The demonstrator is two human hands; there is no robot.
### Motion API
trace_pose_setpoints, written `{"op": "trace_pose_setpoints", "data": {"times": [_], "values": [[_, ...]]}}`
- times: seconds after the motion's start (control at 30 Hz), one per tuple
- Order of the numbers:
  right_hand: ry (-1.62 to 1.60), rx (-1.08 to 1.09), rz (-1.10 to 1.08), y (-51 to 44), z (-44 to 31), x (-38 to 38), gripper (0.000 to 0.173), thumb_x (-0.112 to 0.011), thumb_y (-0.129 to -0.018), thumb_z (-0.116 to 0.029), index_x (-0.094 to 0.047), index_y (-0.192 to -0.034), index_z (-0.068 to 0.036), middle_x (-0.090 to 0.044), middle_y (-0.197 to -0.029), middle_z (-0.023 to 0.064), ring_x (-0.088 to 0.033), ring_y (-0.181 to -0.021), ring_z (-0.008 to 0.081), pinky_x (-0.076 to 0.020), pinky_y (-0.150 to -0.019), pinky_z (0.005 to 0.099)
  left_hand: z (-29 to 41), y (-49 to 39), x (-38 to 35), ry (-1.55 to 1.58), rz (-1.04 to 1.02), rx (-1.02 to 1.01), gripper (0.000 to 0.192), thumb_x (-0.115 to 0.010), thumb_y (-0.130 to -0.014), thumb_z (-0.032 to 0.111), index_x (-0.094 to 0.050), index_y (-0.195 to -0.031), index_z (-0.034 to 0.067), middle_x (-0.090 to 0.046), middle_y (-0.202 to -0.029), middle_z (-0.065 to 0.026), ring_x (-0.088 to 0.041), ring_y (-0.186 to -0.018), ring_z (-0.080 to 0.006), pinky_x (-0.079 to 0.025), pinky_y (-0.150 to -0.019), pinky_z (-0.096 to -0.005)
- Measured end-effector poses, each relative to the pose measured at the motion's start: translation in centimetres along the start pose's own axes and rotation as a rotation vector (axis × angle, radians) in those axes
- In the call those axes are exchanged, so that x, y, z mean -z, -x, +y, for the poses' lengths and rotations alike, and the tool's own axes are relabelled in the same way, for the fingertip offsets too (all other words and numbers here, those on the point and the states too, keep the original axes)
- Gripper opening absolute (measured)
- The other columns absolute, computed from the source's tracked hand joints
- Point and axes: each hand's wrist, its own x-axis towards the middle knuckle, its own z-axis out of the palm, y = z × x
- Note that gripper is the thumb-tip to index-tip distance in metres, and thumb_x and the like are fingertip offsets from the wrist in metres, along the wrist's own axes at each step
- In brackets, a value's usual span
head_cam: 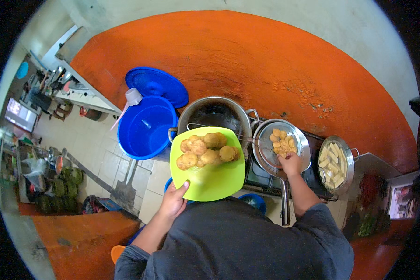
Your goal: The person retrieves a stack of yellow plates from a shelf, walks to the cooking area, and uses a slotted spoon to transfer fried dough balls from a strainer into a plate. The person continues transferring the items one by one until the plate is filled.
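My left hand [175,202] grips the lower left edge of a lime-green square plate [203,187], its thumb on top. Several golden fried patties [197,147] are heaped on the plate's upper half. My right hand [289,164] reaches into a metal colander [302,154] and touches small fried pieces [282,141] there; whether its fingers hold one cannot be told. A wire skimmer with a long handle [246,138] lies across the colander and a large pot [213,105], partly hidden by the plate. Dark liquid shows inside the pot.
A gas stove [262,175] bears the cookware; a pan handle [285,206] points towards me. To the right, a metal bowl [350,175] holds pale cut sticks [332,162]. To the left stand a blue bucket [147,127], its lid [157,84] and a plastic dipper [133,97]. A person [42,99] is far left.
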Motion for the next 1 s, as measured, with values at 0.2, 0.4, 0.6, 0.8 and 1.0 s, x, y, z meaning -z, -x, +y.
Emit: {"op": "trace_pose_setpoints", "data": {"times": [0.2, 0.4, 0.6, 0.8, 1.0], "values": [[-0.672, 0.556, 0.023, 5.4, -10.2, 2.8, 0.046, -0.093, -0.071, -0.021, -0.071, -0.107, -0.001, -0.064, -0.084, 0.0011, -0.055, -0.072, 0.0107, -0.0481, -0.066, 0.0256, 0.2, -0.3, -0.2, -0.042, -0.018, 0.016, 0.045, -0.061, -0.105, 0.019, -0.05, -0.143, 0.0, -0.063, -0.138, -0.0128, -0.062, -0.125, -0.0242, -0.049, -0.106, -0.039], [-0.466, 1.069, -0.095, 9.5, -20.2, 6.1, 0.046, -0.09, -0.072, -0.024, -0.071, -0.11, -0.006, -0.067, -0.091, 0.0082, -0.064, -0.083, 0.0262, -0.0513, -0.075, 0.0373, 0.1, -0.5, -0.1, -0.003, -0.064, 0.035, 0.042, -0.058, -0.105, 0.015, -0.051, -0.143, -0.001, -0.063, -0.139, -0.0133, -0.061, -0.126, -0.0239, -0.048, -0.107, -0.0384], [-0.239, 1.179, -0.179, 10.9, -22.6, 6.4, 0.051, -0.087, -0.075, -0.035, -0.069, -0.114, -0.006, -0.067, -0.097, 0.0099, -0.063, -0.098, 0.032, -0.0498, -0.09, 0.0428, 0.1, 0.1, 0.4, -0.014, -0.05, 0.054, 0.043, -0.059, -0.105, 0.016, -0.051, -0.144, -0.002, -0.062, -0.139, -0.0138, -0.061, -0.126, -0.024, -0.047, -0.108, -0.0384], [-0.236, 1.163, -0.235, 11.3, -22.6, 6.4, 0.056, -0.087, -0.076, -0.036, -0.068, -0.119, -0.006, -0.067, -0.103, 0.0113, -0.063, -0.102, 0.0327, -0.0499, -0.093, 0.0429, 0.3, 0.5, 0.5, -0.01, -0.061, 0.033, 0.044, -0.059, -0.105, 0.016, -0.05, -0.144, -0.002, -0.062, -0.14, -0.0142, -0.06, -0.127, -0.0244, -0.046, -0.109, -0.0388], [-0.292, 1.114, -0.288, 11.7, -23.0, 6.6, 0.063, -0.089, -0.074, -0.036, -0.066, -0.125, -0.006, -0.067, -0.108, 0.0128, -0.064, -0.105, 0.0337, -0.0509, -0.093, 0.0424, 0.2, 0.5, 0.6, -0.004, -0.046, 0.022, 0.044, -0.059, -0.105, 0.016, -0.05, -0.144, -0.002, -0.062, -0.14, -0.0148, -0.061, -0.126, -0.0249, -0.047, -0.108, -0.0393]]}}
